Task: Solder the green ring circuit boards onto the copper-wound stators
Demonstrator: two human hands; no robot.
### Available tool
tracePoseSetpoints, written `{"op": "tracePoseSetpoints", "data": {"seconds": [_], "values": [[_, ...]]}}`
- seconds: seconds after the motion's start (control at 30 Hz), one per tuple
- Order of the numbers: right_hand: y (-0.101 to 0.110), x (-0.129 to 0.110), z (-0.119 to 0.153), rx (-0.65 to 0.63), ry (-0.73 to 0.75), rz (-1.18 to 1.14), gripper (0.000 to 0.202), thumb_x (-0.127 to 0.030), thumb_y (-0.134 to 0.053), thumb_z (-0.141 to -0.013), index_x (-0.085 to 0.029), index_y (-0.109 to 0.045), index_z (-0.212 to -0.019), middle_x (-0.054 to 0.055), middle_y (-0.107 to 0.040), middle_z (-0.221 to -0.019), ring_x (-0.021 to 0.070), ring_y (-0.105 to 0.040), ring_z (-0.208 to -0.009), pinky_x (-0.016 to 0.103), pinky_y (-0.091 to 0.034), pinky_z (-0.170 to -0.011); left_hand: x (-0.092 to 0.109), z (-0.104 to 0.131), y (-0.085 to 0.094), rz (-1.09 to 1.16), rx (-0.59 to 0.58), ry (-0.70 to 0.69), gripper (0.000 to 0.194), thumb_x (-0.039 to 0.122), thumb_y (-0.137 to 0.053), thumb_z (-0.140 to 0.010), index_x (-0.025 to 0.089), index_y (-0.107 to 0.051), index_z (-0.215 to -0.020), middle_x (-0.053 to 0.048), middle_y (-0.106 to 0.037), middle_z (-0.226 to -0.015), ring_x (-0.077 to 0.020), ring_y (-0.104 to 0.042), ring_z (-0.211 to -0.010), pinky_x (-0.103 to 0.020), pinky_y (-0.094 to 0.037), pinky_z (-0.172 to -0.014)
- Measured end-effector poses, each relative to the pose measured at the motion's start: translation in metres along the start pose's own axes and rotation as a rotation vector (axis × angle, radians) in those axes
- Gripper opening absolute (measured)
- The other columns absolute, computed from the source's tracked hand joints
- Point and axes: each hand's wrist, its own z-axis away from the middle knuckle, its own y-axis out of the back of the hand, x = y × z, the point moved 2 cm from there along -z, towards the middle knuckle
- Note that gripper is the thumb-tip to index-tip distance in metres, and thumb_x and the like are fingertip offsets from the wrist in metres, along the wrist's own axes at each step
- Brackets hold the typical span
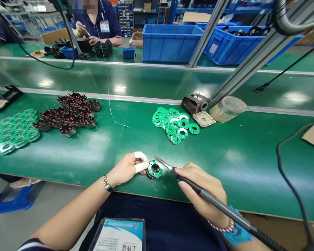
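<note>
My left hand (132, 167), with white covers on the thumb and a finger, pinches the side of a small motor stator topped by a green ring-shaped circuit board (159, 170). Thin wires trail from the stator toward me. In my right hand (205, 188) is a soldering iron (193, 186), gripped like a pen. Its metal tip hovers over or touches the board's upper edge; I cannot tell which. Beyond my hands lies a loose pile of green ring boards (172, 122). A strand of solder wire (110, 104) hangs down to the bench behind my left hand.
Wound stators (68, 115) and assembled green boards (18, 129) cover the bench's left. A soldering iron stand (196, 103) and a cloudy tub (227, 108) sit by a metal post. A dark cable (288, 174) runs down the right. Across the bench, a co-worker (99, 24) handles parts near blue bins (170, 43).
</note>
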Motion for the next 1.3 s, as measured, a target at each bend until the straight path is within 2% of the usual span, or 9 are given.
{"op": "tracePoseSetpoints", "data": {"seconds": [0.27, 0.73, 0.97, 1.07, 1.2, 1.3], "values": [[-0.003, -0.006, 0.0, -0.059, -0.086, -0.092, 0.024, -0.004, -0.053, -0.076, -0.016, -0.064, -0.094, 0.005, -0.061, -0.066, 0.0144, -0.054, -0.058, 0.029, -0.047, -0.053, -0.002, 0.0, 0.001, -0.006, -0.002, 0.005, 0.013, 0.024, -0.061, -0.071, 0.014, -0.053, -0.068, 0.002, -0.055, -0.06, -0.0096, -0.055, -0.055, -0.023, -0.043, -0.058], [-0.002, -0.008, -0.003, -0.065, -0.089, -0.056, 0.021, -0.007, -0.052, -0.077, -0.017, -0.064, -0.091, 0.003, -0.06, -0.062, 0.0133, -0.053, -0.055, 0.027, -0.046, -0.051, 0.0, 0.0, 0.0, -0.006, 0.004, 0.018, 0.015, 0.025, -0.062, -0.069, 0.014, -0.052, -0.067, 0.003, -0.054, -0.058, -0.0091, -0.054, -0.054, -0.022, -0.043, -0.055], [-0.001, 0.0, -0.005, -0.003, -0.046, -0.002, 0.022, -0.015, -0.051, -0.083, -0.021, -0.058, -0.103, 0.002, -0.06, -0.066, 0.014, -0.057, -0.058, 0.028, -0.049, -0.054, -0.001, 0.0, 0.001, -0.018, 0.0, 0.006, 0.016, 0.026, -0.062, -0.07, 0.015, -0.052, -0.067, 0.002, -0.054, -0.058, -0.0092, -0.054, -0.053, -0.022, -0.043, -0.055], [-0.01, 0.011, -0.011, -0.093, -0.042, 0.04, 0.018, -0.015, -0.051, -0.084, -0.021, -0.055, -0.1, 0.003, -0.062, -0.074, 0.0137, -0.059, -0.065, 0.026, -0.051, -0.06, -0.001, -0.001, 0.0, -0.035, 0.0, 0.0, 0.015, 0.026, -0.061, -0.071, 0.015, -0.052, -0.067, 0.002, -0.055, -0.058, -0.0095, -0.054, -0.053, -0.023, -0.043, -0.056], [-0.023, 0.022, -0.02, -0.325, -0.017, 0.004, 0.03, -0.018, -0.06, -0.078, -0.018, -0.05, -0.107, 0.012, -0.06, -0.105, 0.0192, -0.057, -0.099, 0.033, -0.049, -0.083, 0.0, 0.0, -0.001, -0.095, 0.005, -0.027, 0.014, 0.027, -0.057, -0.074, 0.015, -0.051, -0.068, 0.002, -0.054, -0.06, -0.0102, -0.053, -0.054, -0.024, -0.044, -0.058], [-0.027, 0.027, -0.021, -0.373, -0.04, 0.005, 0.033, -0.018, -0.06, -0.079, -0.018, -0.05, -0.11, 0.013, -0.056, -0.109, 0.019, -0.055, -0.103, 0.034, -0.047, -0.088, 0.001, 0.008, 0.003, -0.24, 0.096, -0.12, 0.011, 0.027, -0.054, -0.077, 0.016, -0.056, -0.074, -0.001, -0.058, -0.067, -0.0121, -0.055, -0.06, -0.025, -0.045, -0.061]]}}
